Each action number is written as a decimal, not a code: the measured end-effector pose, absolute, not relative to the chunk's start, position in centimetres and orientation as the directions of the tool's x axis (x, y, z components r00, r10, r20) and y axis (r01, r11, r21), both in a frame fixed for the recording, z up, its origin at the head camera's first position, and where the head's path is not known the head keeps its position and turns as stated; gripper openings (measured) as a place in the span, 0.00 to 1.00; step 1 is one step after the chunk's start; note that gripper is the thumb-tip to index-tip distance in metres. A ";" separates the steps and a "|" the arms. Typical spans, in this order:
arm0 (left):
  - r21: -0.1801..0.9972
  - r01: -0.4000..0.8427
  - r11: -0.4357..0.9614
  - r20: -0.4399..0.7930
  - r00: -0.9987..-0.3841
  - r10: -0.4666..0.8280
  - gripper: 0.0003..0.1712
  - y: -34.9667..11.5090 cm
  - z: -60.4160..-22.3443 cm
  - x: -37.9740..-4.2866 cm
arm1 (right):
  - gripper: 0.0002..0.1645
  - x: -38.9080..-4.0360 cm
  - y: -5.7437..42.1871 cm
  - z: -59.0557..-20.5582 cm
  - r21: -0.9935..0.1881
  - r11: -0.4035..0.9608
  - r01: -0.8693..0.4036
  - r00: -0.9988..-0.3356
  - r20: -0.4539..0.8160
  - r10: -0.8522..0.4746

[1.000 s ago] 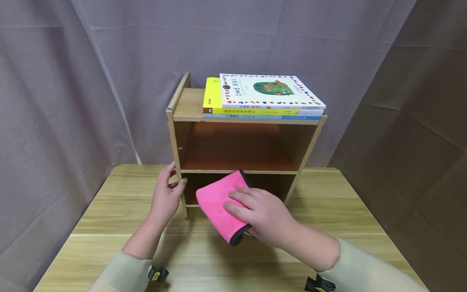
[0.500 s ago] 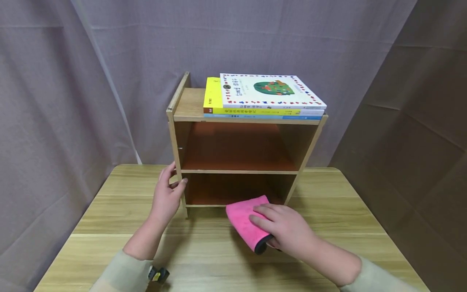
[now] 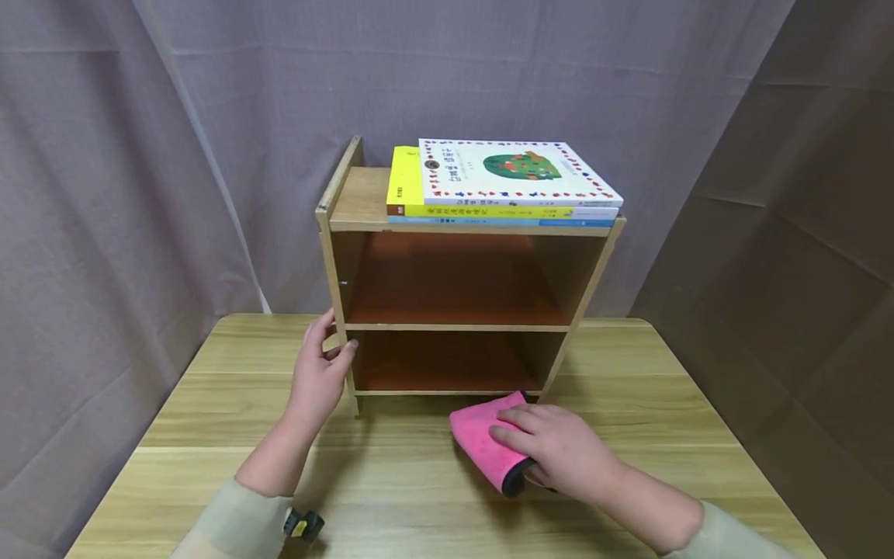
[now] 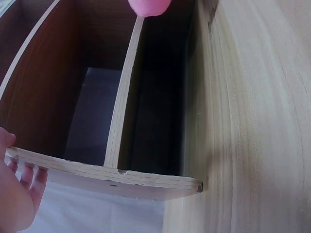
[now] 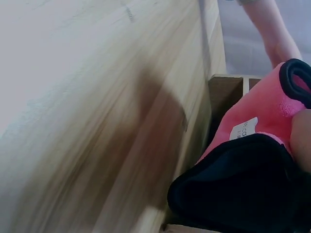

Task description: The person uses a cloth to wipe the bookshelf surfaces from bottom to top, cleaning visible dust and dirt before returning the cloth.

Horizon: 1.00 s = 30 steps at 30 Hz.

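Note:
A small wooden bookshelf (image 3: 457,328) stands on the table. My left hand (image 3: 320,380) grips its left side panel at about the middle board's height; in the left wrist view the thumb lies on the inner side and the fingers (image 4: 33,183) on the outer side. In front of the lowest board, near the right panel, my right hand (image 3: 559,446) holds a folded pink cloth (image 3: 482,431) with black edging. A white tag (image 5: 244,128) shows on the cloth in the right wrist view. Whether the cloth touches the board, I cannot tell.
Several books lie stacked on the bookshelf's top, a white picture book (image 3: 517,175) uppermost and a yellow book (image 3: 405,182) below it. Wooden table surface (image 3: 391,497) extends in front and to both sides. Grey curtains (image 3: 230,116) hang behind.
My right hand has carried the pink cloth right, down and toward me, from before the lower compartment to near its right front corner. The left hand keeps its place on the bookshelf.

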<state>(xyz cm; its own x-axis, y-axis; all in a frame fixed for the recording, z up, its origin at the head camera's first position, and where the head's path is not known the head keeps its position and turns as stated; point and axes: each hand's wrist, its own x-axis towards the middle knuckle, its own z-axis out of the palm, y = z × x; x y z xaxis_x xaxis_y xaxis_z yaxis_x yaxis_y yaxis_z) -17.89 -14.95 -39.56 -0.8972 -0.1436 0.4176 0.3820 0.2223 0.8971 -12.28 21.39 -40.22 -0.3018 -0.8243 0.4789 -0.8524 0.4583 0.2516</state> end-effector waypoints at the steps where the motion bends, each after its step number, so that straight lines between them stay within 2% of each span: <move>1: 0.897 0.382 0.222 0.417 -0.897 -0.144 0.33 -15.0 -39.6 -17.9 | 0.30 -12.3 21.5 -40.3 0.253 0.460 -0.851 -0.306 0.474 -0.826; 9: 0.899 0.374 0.228 0.411 -0.900 -0.144 0.34 -15.0 -39.7 -18.0 | 0.27 -12.7 22.0 -41.0 0.241 0.481 -0.843 -0.339 0.454 -0.824; 15: 0.893 0.380 0.239 0.420 -0.895 -0.146 0.34 -14.9 -39.7 -18.0 | 0.28 -13.5 22.2 -41.2 0.243 0.459 -0.855 -0.322 0.447 -0.835; 20: 0.893 0.386 0.231 0.424 -0.894 -0.147 0.34 -14.9 -39.6 -18.0 | 0.27 -14.5 22.3 -41.4 0.248 0.438 -0.864 -0.327 0.385 -0.863; 27: 0.898 0.380 0.223 0.416 -0.898 -0.146 0.33 -14.9 -39.7 -18.0 | 0.32 -15.7 22.6 -41.5 0.286 0.381 -0.879 -0.289 0.317 -0.904; 30: 0.902 0.372 0.220 0.407 -0.902 -0.143 0.33 -15.0 -39.7 -18.0 | 0.32 -15.6 22.5 -41.7 0.303 0.382 -0.873 -0.295 0.296 -0.909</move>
<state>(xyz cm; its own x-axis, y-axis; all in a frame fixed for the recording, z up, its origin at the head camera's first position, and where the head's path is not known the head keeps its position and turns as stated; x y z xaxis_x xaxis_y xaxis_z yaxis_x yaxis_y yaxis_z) -17.96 -15.01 -39.66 -0.9022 -0.1434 0.4067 0.3715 0.2203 0.9019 -15.63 22.49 -41.71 -0.2946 -0.9086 0.2960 -0.8733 0.3817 0.3028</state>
